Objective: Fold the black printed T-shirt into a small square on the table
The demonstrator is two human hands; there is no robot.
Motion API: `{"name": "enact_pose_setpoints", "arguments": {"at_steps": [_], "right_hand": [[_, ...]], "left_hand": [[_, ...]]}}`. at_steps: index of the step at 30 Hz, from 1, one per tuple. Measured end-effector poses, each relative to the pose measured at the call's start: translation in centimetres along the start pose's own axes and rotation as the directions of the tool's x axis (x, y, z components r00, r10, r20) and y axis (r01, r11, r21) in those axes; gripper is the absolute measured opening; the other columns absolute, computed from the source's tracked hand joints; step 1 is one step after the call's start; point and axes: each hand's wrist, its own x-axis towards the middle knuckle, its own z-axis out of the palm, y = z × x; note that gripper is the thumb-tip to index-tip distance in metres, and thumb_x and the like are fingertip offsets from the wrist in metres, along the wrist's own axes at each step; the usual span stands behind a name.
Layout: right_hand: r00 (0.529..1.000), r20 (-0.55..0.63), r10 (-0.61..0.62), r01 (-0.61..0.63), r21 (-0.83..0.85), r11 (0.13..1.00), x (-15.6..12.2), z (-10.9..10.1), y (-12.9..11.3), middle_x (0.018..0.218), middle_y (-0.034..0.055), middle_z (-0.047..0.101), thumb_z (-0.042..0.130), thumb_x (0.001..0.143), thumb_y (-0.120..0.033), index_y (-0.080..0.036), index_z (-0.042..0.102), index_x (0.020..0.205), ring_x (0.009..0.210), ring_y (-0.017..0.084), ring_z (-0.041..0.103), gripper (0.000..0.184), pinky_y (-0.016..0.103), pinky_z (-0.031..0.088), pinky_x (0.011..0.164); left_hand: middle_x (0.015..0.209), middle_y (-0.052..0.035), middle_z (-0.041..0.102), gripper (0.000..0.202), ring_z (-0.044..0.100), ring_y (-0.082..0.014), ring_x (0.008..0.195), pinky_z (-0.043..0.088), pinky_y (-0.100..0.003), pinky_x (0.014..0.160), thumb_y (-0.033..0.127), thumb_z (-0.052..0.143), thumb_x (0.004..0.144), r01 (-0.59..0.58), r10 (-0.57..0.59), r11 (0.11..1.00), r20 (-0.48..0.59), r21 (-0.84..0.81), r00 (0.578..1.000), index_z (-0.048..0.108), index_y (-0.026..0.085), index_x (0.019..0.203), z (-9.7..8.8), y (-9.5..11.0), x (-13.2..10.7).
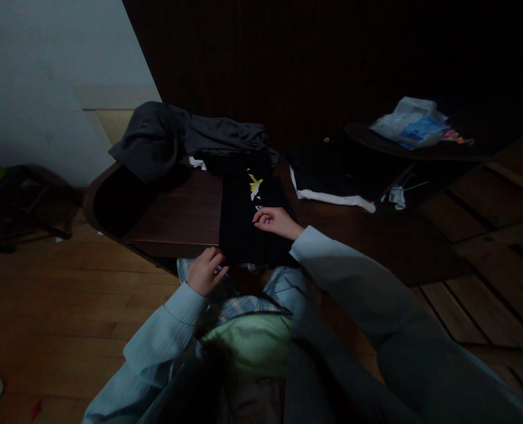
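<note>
A black T-shirt with a yellow and white print lies folded into a narrow shape on the dark wooden bench, its near end at the front edge by my knees. My left hand is at its near left corner, thumb and fingers closed on the cloth's edge. Over the lower part of the print is my right hand, fingers curled in and thumb tip close to the index finger. Whether something small is between those fingertips is too dark to see.
A crumpled dark grey garment lies behind on the left. To the right is folded black clothing with a white edge. Farther right, a plastic bag rests on a dark raised surface. A folding stool stands at far left.
</note>
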Motion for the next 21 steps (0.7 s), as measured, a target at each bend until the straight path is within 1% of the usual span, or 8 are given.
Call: {"name": "enact_pose_setpoints", "arguments": {"at_steps": [2,6,10,11,14,16,19,21], "right_hand": [[1.000,-0.001,-0.005,0.005,0.002,1.000,0.0,0.0,0.1,0.051,-0.0047,0.051,0.057,0.062,-0.024,-0.014,0.056,0.070,0.048,0.006,0.045,0.013,0.020,0.034,0.050],[1.000,-0.001,-0.008,0.008,0.003,1.000,-0.1,0.0,0.1,0.050,-0.0053,0.050,0.056,0.062,-0.023,-0.014,0.055,0.070,0.047,0.006,0.045,0.012,0.019,0.034,0.050],[1.000,-0.001,-0.005,0.005,0.016,1.000,-0.1,-0.1,0.2,0.050,-0.0053,0.051,0.055,0.062,-0.021,-0.014,0.055,0.070,0.047,0.006,0.047,0.011,0.020,0.035,0.051],[1.000,-0.001,-0.004,0.004,0.022,1.000,-0.1,-0.1,0.2,0.049,-0.0055,0.051,0.055,0.061,-0.021,-0.014,0.054,0.070,0.047,0.006,0.047,0.011,0.019,0.035,0.051],[1.000,-0.007,-0.008,0.008,0.030,1.000,0.0,-0.1,0.2,0.049,-0.0060,0.050,0.054,0.061,-0.021,-0.014,0.055,0.070,0.047,0.006,0.045,0.011,0.019,0.034,0.050],[1.000,-0.020,-0.013,0.014,0.027,1.000,0.0,-0.1,0.2,0.048,-0.0063,0.049,0.054,0.060,-0.020,-0.014,0.055,0.069,0.046,0.005,0.043,0.011,0.019,0.032,0.049],[0.999,-0.032,-0.019,0.019,0.018,1.000,0.0,-0.1,0.2,0.048,-0.0066,0.047,0.053,0.059,-0.019,-0.014,0.055,0.069,0.045,0.005,0.041,0.011,0.019,0.031,0.049],[0.999,-0.034,-0.023,0.024,0.013,1.000,-0.1,-0.1,0.1,0.048,-0.0067,0.047,0.053,0.059,-0.019,-0.014,0.055,0.069,0.045,0.005,0.040,0.011,0.019,0.031,0.049]], "left_hand": [[0.072,-0.0042,0.056,0.015,0.053,-0.0154,0.067,0.043,-0.024,0.058,0.028,0.043,0.080,-0.044,0.044,0.999,-0.034,0.002,0.998,0.050,0.020,0.070,0.0,-0.1,-0.4],[0.059,-0.0029,0.054,0.020,0.050,-0.0138,0.055,0.039,-0.024,0.051,0.023,0.044,0.080,-0.078,0.076,0.997,-0.182,-0.002,0.980,0.045,0.020,0.060,-0.3,-0.3,-1.1],[0.069,-0.0056,0.060,0.018,0.056,-0.0140,0.065,0.043,-0.024,0.057,0.020,0.044,0.079,-0.040,0.017,0.996,-0.257,-0.085,0.966,0.044,0.019,0.061,0.0,-0.4,-1.5],[0.069,-0.0050,0.060,0.018,0.057,-0.0134,0.064,0.043,-0.023,0.056,0.020,0.043,0.079,-0.021,-0.006,0.995,-0.262,-0.101,0.965,0.045,0.019,0.061,0.1,-0.4,-1.5],[0.059,-0.0012,0.057,0.021,0.054,-0.0110,0.052,0.042,-0.022,0.050,0.025,0.042,0.080,0.047,-0.078,0.990,-0.243,-0.132,0.967,0.044,0.020,0.060,0.7,-0.3,-1.6],[0.057,-0.0001,0.056,0.020,0.053,-0.0106,0.049,0.042,-0.022,0.048,0.029,0.042,0.081,0.076,-0.109,0.986,-0.222,-0.148,0.969,0.047,0.020,0.064,0.8,-0.2,-1.6],[0.060,-0.0004,0.058,0.014,0.054,-0.0113,0.052,0.043,-0.022,0.051,0.029,0.042,0.081,0.058,-0.085,0.987,-0.184,-0.151,0.979,0.051,0.020,0.075,0.4,0.1,-1.4],[0.063,-0.0017,0.058,0.012,0.056,-0.0129,0.059,0.044,-0.023,0.055,0.026,0.042,0.081,0.047,-0.065,0.991,-0.145,-0.121,0.987,0.052,0.020,0.078,0.1,0.3,-1.2]]}}
